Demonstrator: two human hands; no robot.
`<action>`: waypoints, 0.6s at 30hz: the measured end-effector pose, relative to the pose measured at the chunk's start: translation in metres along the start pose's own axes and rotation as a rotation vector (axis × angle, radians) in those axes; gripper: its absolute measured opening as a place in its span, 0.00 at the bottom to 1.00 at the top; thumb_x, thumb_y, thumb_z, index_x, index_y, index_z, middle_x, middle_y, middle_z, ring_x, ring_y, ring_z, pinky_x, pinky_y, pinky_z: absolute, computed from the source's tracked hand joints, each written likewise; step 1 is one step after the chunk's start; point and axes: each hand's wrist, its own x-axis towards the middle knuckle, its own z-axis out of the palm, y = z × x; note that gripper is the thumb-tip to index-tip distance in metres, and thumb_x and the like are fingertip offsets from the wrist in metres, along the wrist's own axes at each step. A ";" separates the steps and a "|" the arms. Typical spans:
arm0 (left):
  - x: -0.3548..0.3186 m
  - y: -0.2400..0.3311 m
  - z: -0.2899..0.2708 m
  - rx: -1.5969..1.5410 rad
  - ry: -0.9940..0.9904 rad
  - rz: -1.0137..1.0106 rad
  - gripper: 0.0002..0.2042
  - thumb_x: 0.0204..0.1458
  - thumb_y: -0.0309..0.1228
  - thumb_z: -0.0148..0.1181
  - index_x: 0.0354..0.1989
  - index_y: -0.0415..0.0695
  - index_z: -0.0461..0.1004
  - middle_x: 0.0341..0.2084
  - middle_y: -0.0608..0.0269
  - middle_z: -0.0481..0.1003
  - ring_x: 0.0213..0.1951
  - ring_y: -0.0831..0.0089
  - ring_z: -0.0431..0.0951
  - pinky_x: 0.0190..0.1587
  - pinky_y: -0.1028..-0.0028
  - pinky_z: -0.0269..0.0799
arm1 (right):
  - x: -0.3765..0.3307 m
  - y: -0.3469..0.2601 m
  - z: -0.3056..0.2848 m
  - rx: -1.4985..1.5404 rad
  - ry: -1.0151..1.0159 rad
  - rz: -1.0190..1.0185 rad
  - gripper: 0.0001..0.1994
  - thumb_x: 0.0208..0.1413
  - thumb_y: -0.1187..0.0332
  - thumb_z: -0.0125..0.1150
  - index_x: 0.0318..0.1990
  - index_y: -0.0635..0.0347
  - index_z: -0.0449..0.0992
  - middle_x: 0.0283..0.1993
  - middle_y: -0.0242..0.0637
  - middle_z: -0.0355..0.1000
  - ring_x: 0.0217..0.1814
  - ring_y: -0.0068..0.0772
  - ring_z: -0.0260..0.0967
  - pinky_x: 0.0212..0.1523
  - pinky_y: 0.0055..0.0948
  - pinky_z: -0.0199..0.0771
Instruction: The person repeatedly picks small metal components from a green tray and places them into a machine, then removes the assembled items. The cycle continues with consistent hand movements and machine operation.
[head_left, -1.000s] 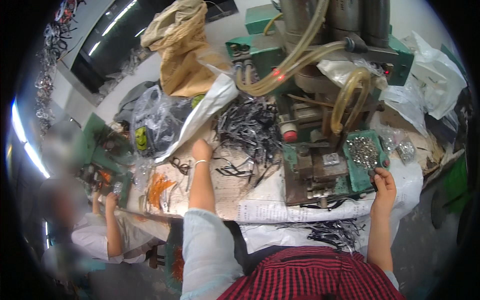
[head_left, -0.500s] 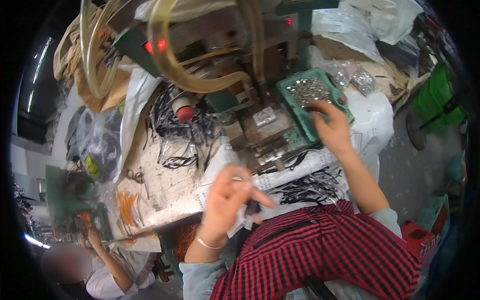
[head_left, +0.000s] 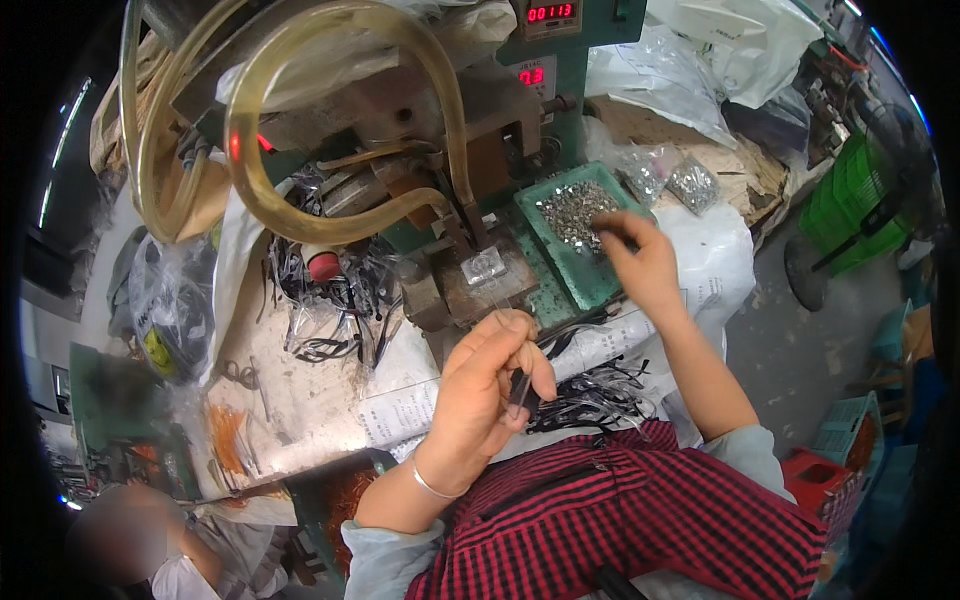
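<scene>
My left hand (head_left: 490, 385) is closed in front of the press, its fingers wrapped round a dark strip (head_left: 522, 390), part of which is hidden by the fingers. At the right, a green tray (head_left: 597, 285) holds a heap of small shiny metal pieces (head_left: 578, 212). My right hand (head_left: 643, 262) reaches over the tray's right side, fingertips bent together at the heap; whether a piece is between them is too small to make out. Between the hands stands the machine's work block, with a small bright metal plate (head_left: 484, 266) on top. Black cords (head_left: 590, 395) lie in a bundle near my apron.
Clear yellowish hoses (head_left: 240, 150) loop before the machine. A red knob (head_left: 323, 265) stands beside a tangle of black strips (head_left: 340, 320). Bags of metal parts (head_left: 692, 185) lie beyond the tray. Another person (head_left: 210, 560) sits at the lower left; green crates (head_left: 865, 215) stand right.
My left hand has drawn its fingers in round the dark strip and turned. My right hand stays at the tray with its fingertips at the metal pieces. The whole view has shifted.
</scene>
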 end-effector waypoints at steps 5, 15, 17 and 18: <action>0.003 -0.004 -0.001 -0.076 0.002 0.018 0.10 0.70 0.37 0.49 0.42 0.43 0.69 0.20 0.53 0.76 0.12 0.78 0.64 0.11 0.83 0.54 | 0.025 -0.003 -0.006 0.369 0.322 -0.072 0.12 0.57 0.75 0.65 0.49 0.63 0.80 0.43 0.32 0.80 0.41 0.21 0.74 0.44 0.24 0.74; 0.006 -0.005 -0.001 0.062 0.003 0.029 0.11 0.71 0.40 0.48 0.45 0.45 0.68 0.21 0.53 0.78 0.14 0.76 0.71 0.12 0.83 0.58 | -0.018 0.009 0.000 -0.494 0.009 -0.147 0.07 0.46 0.72 0.72 0.33 0.59 0.81 0.36 0.42 0.73 0.41 0.47 0.74 0.44 0.40 0.74; 0.005 -0.010 -0.020 0.178 -0.076 0.057 0.13 0.70 0.42 0.50 0.46 0.44 0.67 0.23 0.54 0.80 0.17 0.74 0.76 0.12 0.81 0.61 | -0.016 0.009 0.015 -0.563 0.024 -0.188 0.08 0.47 0.69 0.72 0.31 0.61 0.80 0.36 0.44 0.73 0.44 0.52 0.73 0.46 0.46 0.72; -0.005 -0.007 -0.019 0.265 -0.040 0.046 0.15 0.70 0.43 0.48 0.46 0.41 0.68 0.22 0.55 0.80 0.16 0.79 0.72 0.14 0.83 0.61 | -0.016 0.007 0.016 -0.602 0.028 -0.203 0.07 0.47 0.71 0.71 0.30 0.62 0.79 0.36 0.44 0.73 0.43 0.52 0.73 0.45 0.46 0.72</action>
